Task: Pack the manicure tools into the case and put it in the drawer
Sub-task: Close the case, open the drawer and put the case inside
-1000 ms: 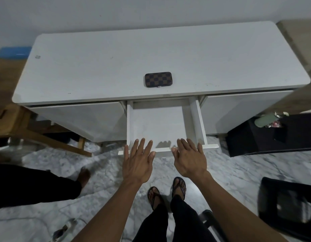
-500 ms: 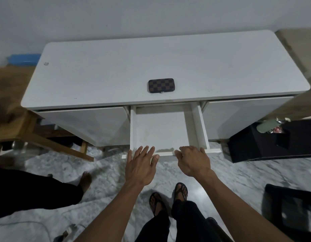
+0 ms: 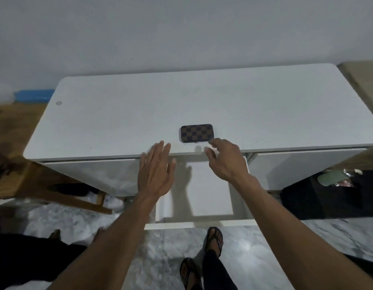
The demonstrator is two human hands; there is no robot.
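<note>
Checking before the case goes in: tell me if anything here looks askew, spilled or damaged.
Nothing stands out. The checkered case lies flat and shut near the desk's front edge, the drawer is open, and both the left hand and right hand hold nothing.

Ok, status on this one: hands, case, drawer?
Both hands empty, right hand reaching for case. Case shut, on desk. Drawer open, nothing blocking.

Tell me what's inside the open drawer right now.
The open drawer shows only bare white bottom with the hands' shadows. The left hand and right hand cover part of it. The checkered case lies on the desk top.
</note>
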